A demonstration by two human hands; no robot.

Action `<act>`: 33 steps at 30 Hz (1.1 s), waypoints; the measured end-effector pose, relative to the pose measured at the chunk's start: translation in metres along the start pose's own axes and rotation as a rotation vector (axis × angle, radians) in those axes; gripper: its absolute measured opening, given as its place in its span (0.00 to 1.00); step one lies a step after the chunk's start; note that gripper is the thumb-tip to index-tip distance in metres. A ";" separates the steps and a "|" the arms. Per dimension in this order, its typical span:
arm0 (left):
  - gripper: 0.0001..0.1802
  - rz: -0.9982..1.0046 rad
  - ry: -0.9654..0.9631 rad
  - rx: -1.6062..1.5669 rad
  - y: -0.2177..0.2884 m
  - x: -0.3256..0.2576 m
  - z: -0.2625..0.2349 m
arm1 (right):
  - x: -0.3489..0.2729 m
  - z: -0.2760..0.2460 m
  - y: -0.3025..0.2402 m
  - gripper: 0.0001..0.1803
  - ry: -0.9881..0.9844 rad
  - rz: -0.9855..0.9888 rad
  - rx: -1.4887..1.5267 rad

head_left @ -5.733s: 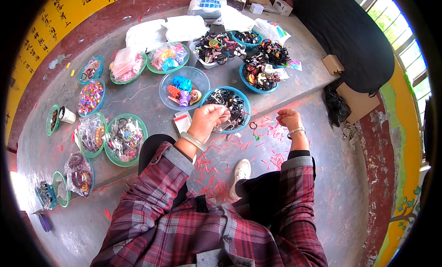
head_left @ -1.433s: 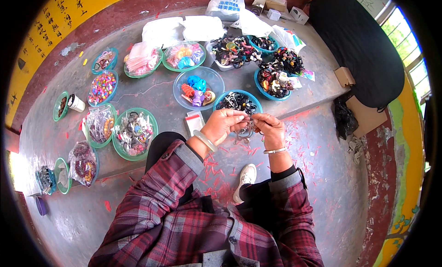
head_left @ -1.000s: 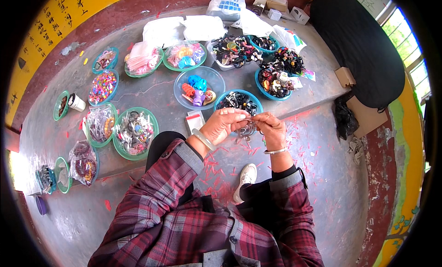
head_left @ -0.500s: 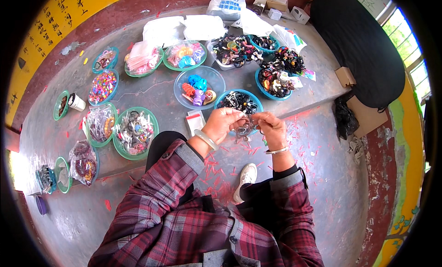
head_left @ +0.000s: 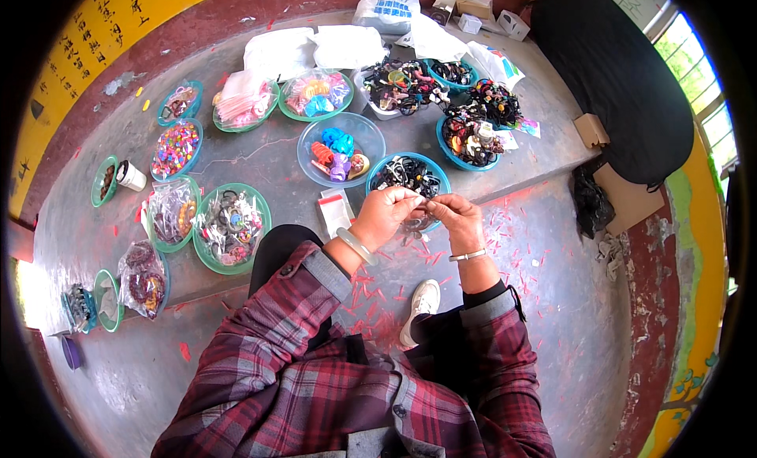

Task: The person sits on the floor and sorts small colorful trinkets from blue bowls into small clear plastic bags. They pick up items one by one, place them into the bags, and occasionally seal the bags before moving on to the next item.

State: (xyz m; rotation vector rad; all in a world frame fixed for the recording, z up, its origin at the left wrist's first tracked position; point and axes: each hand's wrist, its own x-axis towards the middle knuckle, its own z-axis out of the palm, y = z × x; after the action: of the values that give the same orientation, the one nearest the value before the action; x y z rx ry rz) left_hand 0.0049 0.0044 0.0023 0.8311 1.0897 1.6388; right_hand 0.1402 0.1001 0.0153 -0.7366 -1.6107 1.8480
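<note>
My left hand and my right hand meet in front of me, the fingertips of both pinched together. Between them they grip what looks like a small clear bag with dark, brownish loops in it; the fingers cover most of it. Just behind the hands stands a blue bowl of black and white hair ties. Near my left wrist lies a white packet with a red strip.
On the raised grey ledge stand a clear bowl of colourful pieces, a green basket of small packets and several other filled basins. White bags lie behind. Red scraps litter the floor around my white shoe.
My hands have drawn closer, and their fingertips now meet over the small bag. Less of the bag shows than before. The bowls have stayed put.
</note>
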 end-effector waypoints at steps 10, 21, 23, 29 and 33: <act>0.14 -0.069 -0.019 -0.194 0.003 0.001 -0.004 | -0.003 0.005 -0.018 0.03 0.093 0.009 0.009; 0.16 0.446 0.019 0.756 0.005 0.004 -0.014 | -0.002 -0.006 -0.018 0.03 0.049 -0.282 -0.508; 0.14 0.544 -0.013 0.833 0.008 0.004 -0.009 | -0.005 -0.005 -0.023 0.04 0.004 -0.323 -0.603; 0.06 0.473 -0.116 0.824 0.007 0.005 -0.010 | -0.009 0.002 -0.030 0.04 -0.094 -0.324 -0.521; 0.07 0.300 -0.114 0.698 0.007 0.003 -0.011 | -0.009 -0.001 -0.030 0.04 -0.112 -0.296 -0.492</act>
State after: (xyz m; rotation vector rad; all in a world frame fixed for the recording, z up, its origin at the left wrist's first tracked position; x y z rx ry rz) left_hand -0.0078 0.0031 0.0054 1.5810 1.5373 1.4182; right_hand 0.1490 0.0977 0.0453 -0.5574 -2.1531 1.3158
